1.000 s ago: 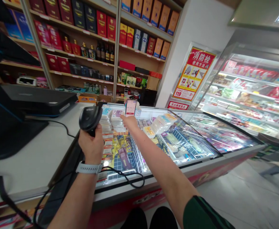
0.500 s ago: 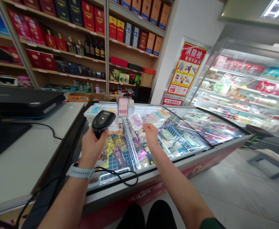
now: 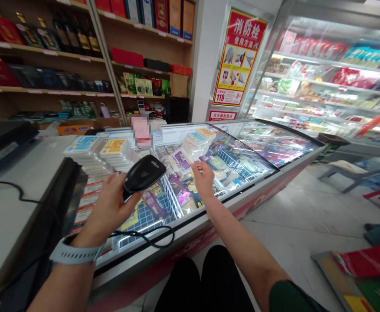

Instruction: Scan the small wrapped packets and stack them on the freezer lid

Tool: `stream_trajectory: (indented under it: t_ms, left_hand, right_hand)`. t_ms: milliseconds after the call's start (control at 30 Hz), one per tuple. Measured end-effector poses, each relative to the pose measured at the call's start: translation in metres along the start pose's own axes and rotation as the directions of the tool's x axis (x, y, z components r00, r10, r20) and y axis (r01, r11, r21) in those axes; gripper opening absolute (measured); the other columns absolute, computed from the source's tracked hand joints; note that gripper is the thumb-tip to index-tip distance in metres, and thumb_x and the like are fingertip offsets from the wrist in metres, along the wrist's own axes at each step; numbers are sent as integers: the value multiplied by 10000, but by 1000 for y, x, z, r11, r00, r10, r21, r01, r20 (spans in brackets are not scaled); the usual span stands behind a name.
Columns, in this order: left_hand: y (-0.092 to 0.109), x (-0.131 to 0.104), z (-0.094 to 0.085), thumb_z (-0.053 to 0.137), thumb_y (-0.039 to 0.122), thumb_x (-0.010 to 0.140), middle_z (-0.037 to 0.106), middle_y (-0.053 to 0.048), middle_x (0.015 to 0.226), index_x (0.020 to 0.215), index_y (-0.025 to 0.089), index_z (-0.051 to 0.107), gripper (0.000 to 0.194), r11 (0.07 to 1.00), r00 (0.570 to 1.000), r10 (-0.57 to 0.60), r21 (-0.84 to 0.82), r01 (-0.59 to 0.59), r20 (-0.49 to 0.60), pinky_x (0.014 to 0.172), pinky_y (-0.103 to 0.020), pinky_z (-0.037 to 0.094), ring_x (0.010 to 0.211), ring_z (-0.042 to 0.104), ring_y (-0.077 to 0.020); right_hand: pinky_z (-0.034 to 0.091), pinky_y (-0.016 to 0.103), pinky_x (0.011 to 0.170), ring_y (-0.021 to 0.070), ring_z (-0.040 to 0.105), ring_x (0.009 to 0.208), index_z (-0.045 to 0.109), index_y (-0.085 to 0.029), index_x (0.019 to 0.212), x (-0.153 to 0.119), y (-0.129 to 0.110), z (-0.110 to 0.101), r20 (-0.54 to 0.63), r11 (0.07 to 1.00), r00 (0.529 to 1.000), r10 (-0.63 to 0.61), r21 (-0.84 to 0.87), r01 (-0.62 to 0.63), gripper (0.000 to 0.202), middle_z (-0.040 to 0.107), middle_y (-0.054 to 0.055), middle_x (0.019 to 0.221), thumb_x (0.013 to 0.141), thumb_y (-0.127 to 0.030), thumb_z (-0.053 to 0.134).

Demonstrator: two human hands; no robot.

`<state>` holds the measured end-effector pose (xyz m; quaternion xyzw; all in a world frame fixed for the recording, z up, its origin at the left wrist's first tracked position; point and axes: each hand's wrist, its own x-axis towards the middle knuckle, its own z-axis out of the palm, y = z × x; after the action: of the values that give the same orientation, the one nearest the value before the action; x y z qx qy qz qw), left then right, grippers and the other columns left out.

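Note:
My left hand (image 3: 110, 208) is wrapped round the handle of a black barcode scanner (image 3: 145, 172), whose head points to the right. In my right hand (image 3: 204, 180), thumb and fingers pinch the near right corner of a flat, clear plastic pack with a purple-and-white label (image 3: 181, 160). The pack is tilted, label up, above the glass-topped chest freezer (image 3: 229, 193). The scanner's head is left of the pack and apart from it. Just behind the pack stands a stack of similar clear packs (image 3: 196, 143). Left of the scanner are a blue-labelled stack (image 3: 83, 145) and an orange-labelled stack (image 3: 114, 148).
The scanner's black cable (image 3: 159, 242) loops over the freezer's front edge. A counter (image 3: 17, 173) with a dark device (image 3: 6, 143) runs along the left. Bottle shelves (image 3: 47, 54) stand behind, a lit display fridge (image 3: 323, 82) at right. A stool (image 3: 342, 173) is on the floor.
My view has swung right and down. The scanner has come further right over the freezer, nearer the purple-labelled pack. The stacks on the left now show more fully. Both hands keep their holds.

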<state>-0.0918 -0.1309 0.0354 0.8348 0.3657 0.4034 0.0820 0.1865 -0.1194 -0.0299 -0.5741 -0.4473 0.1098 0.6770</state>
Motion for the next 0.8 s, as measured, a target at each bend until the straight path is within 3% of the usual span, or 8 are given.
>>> stream_trajectory:
  t_ms: [300,800]
  left_hand:
    - [2,-1,2,545,445,836,624,-17,816,946,239,587,236,999,998,-53,6,52,39,960,-461,443,786,571,-248]
    - [1,-3,7,528,446,836,669,-47,890,947,229,591,252,998,997,-58,38,56,53,1147,-549,308,883,600,-259]
  right_hand:
    - [520,302,783,179,645,772,680,-201,857,-2,-6,-1,3,1000,1000,-13,-8,13,258,709,31,831,857,-459,666]
    - [518,304,779,178,640,760,671,-204,848,-3,-10,0,15,1000,1000,-11,3,11,243,698,21,804,852,-448,667]
